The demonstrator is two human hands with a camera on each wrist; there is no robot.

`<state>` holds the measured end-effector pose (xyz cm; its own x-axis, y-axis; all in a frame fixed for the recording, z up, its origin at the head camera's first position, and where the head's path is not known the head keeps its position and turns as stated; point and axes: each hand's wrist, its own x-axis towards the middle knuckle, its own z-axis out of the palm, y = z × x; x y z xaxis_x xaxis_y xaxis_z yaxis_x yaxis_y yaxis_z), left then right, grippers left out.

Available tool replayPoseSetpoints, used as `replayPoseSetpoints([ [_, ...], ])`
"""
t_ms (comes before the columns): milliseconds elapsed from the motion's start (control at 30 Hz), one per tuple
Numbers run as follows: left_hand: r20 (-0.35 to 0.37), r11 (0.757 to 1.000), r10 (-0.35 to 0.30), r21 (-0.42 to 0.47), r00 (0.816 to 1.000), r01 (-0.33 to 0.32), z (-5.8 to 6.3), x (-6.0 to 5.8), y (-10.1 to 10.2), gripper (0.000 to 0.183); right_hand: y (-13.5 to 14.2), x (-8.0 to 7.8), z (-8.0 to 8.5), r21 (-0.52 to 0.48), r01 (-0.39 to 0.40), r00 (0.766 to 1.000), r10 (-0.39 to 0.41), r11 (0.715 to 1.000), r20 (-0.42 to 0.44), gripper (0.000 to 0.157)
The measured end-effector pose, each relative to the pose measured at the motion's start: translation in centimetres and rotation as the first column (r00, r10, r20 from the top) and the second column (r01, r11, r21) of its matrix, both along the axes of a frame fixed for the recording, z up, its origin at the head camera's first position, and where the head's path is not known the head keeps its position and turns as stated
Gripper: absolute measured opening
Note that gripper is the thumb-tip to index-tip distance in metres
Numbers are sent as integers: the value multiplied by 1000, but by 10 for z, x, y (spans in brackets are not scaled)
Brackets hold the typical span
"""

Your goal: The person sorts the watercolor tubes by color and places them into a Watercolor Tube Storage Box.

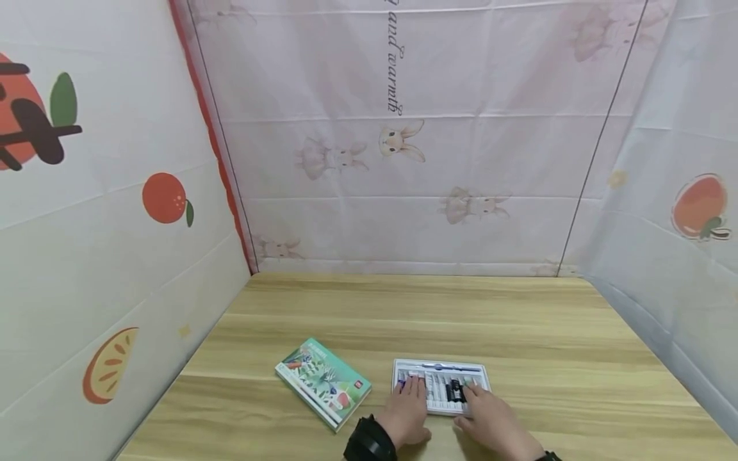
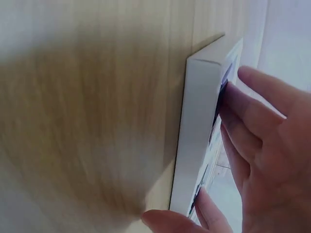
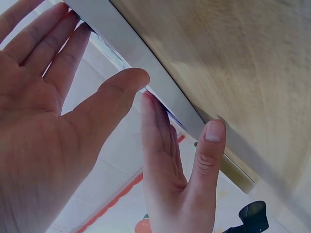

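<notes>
A shallow white tray (image 1: 438, 362) lies on the table and holds a row of paint tubes (image 1: 438, 388), several white and some black, with a slim dark-handled brush in the slot along its far side. My left hand (image 1: 406, 410) rests its straight fingers on the tubes at the left end. At the right end, my right hand (image 1: 490, 419) touches the tubes with extended fingers, its thumb near the tray's front edge. The left wrist view shows the tray's plain side wall (image 2: 197, 116) beside the left fingers (image 2: 248, 107). Both hands show in the right wrist view.
A flat green box (image 1: 324, 383) printed with plants lies at an angle to the left of the tray. The wooden table (image 1: 415, 314) reaches back to a hanging cloth with rabbit prints (image 1: 400, 141). Cloth walls printed with fruit stand at both sides.
</notes>
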<state>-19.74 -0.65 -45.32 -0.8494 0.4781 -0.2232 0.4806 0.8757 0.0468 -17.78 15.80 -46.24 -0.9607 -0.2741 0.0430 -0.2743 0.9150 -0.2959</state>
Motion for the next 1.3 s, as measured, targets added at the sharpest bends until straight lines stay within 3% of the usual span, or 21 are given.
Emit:
replayPoseSetpoints([
  [167, 5, 999, 25, -28, 1000, -24, -3, -4, 1, 81, -1, -1, -1, -1, -34, 999, 34, 999, -43, 56],
  [367, -4, 998, 7, -62, 1000, -8, -4, -5, 4, 74, -4, -3, -2, 22, -43, 998, 44, 999, -46, 60],
  [500, -132, 996, 2, -91, 991, -14, 1, -5, 6, 68, -9, -9, 0, 81, -23, 990, 34, 996, -135, 56],
  [633, -286, 994, -17, -106, 958, -14, 6, -9, 6, 60, -18, -19, 7, 129, 23, 975, 6, 991, -220, 50],
  [733, -330, 993, -43, -120, 943, 3, 8, -13, 6, 54, -25, -26, 10, 129, 33, 975, -4, 991, -221, 47],
  [933, -321, 992, -75, -119, 944, 38, 8, -19, 8, 46, -37, -32, 6, 112, 16, 976, 9, 994, -216, 42],
  [1167, -245, 999, -43, 18, 969, 49, 11, -25, 2, 42, -47, -38, 5, 208, 25, 977, 20, 978, -214, 49],
  [1300, -237, 998, -62, -2, 970, 63, 12, -27, 0, 43, -53, -40, 5, 248, 20, 964, 48, 968, -263, 47],
])
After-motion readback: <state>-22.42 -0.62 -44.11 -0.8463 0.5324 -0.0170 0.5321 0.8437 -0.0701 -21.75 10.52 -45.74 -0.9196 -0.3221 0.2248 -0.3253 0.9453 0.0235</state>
